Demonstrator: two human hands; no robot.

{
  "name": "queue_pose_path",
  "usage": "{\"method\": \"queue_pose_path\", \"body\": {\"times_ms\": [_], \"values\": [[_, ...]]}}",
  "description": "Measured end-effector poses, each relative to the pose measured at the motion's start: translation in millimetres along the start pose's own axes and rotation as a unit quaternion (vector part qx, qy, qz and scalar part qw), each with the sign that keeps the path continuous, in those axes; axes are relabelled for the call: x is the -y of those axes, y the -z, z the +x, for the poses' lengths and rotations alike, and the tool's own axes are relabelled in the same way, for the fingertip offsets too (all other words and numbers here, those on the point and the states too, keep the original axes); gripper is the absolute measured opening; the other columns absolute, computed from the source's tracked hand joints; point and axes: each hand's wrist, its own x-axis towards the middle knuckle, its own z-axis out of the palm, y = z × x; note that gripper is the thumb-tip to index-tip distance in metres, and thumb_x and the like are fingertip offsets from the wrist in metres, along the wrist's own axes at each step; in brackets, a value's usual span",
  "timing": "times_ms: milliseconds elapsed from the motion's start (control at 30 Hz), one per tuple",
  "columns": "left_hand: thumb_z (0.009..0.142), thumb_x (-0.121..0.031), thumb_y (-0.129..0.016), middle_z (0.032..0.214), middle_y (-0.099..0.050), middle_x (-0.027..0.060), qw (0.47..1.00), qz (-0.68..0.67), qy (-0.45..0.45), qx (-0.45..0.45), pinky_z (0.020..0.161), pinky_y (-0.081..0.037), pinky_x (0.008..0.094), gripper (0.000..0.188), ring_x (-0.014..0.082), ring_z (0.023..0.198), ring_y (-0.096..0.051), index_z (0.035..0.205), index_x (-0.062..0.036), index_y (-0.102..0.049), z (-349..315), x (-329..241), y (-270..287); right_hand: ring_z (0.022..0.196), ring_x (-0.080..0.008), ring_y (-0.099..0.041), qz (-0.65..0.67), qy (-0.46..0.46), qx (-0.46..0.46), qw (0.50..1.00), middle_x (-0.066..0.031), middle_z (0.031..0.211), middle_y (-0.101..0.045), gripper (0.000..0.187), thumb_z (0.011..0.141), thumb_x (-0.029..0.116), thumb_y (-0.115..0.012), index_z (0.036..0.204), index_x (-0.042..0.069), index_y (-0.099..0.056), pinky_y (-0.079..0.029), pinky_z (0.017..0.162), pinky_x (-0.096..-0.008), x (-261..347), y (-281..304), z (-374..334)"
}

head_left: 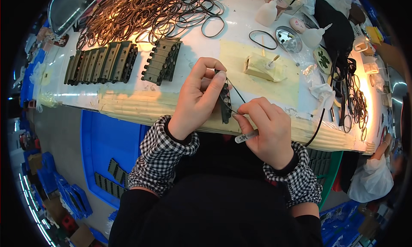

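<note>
My left hand (198, 99) is closed round a narrow dark green plastic piece (225, 102) with small round wheels along its side, held over the table's front edge. A thin black rubber loop (237, 91) runs from the top of this piece, by my left thumb, to my right hand (270, 129). The right thumb and forefinger pinch the loop near the piece's lower part and draw it out sideways. A pale strip with dark marks (246, 137) sticks out under my right fingers; how it is attached is hidden.
Wheeled olive green pieces stand in a row (101, 63) and a smaller group (162, 61) on the left. Behind them lies a heap of rubber loops (146, 15). A taped block (265, 67), a round metal dish (289, 39) and white squeeze bottles (267, 13) stand right. A blue bin (109, 137) is below.
</note>
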Motion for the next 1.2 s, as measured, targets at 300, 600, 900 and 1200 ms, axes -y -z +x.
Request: {"method": "queue_pose_path", "body": {"times_ms": [300, 600, 900, 1200], "values": [[0.100, -0.010, -0.049, 0.100, -0.055, 0.0069, 1.000, -0.005, -0.010, -0.006, 0.070, -0.057, 0.0237, 0.013, 0.0137, 0.090, -0.067, 0.112, -0.0048, -0.049, 2, 6, 1, 0.064, -0.0152, -0.059, 0.065, -0.026, -0.108, 0.992, -0.0002, 0.079, -0.062, 0.022, 0.072, 0.008, -0.076, 0.093, 0.012, -0.074, -0.043, 0.056, -0.0281, 10, -17, -15], [0.099, -0.011, -0.051, 0.094, -0.057, 0.0063, 1.000, -0.004, -0.009, -0.029, 0.070, -0.058, 0.0261, 0.015, 0.0138, 0.087, -0.067, 0.113, -0.0057, -0.052, 1, 8, 1, 0.065, -0.0207, -0.061, 0.192, -0.141, 0.013, 0.971, -0.0068, 0.077, -0.059, 0.010, 0.075, 0.006, -0.074, 0.083, 0.004, -0.069, -0.047, 0.057, -0.0292, 13, 1, 1], [0.099, -0.011, -0.052, 0.090, -0.059, 0.0058, 0.999, -0.014, -0.016, -0.035, 0.068, -0.057, 0.0255, 0.014, 0.0130, 0.083, -0.067, 0.112, -0.0051, -0.054, 0, 8, -2, 0.066, -0.0240, -0.060, 0.184, -0.131, 0.064, 0.972, -0.0066, 0.079, -0.056, 0.010, 0.077, 0.006, -0.071, 0.083, 0.005, -0.062, -0.047, 0.057, -0.0316, 14, 4, 3], [0.099, -0.011, -0.053, 0.087, -0.061, 0.0066, 0.999, -0.014, -0.015, -0.034, 0.066, -0.056, 0.0244, 0.013, 0.0123, 0.080, -0.067, 0.111, -0.0053, -0.053, 1, 8, -3, 0.063, -0.0216, -0.058, 0.037, -0.017, -0.019, 0.999, -0.0037, 0.082, -0.054, 0.013, 0.076, 0.005, -0.069, 0.086, 0.007, -0.061, -0.045, 0.056, -0.0313, 21, -12, -14]]}}
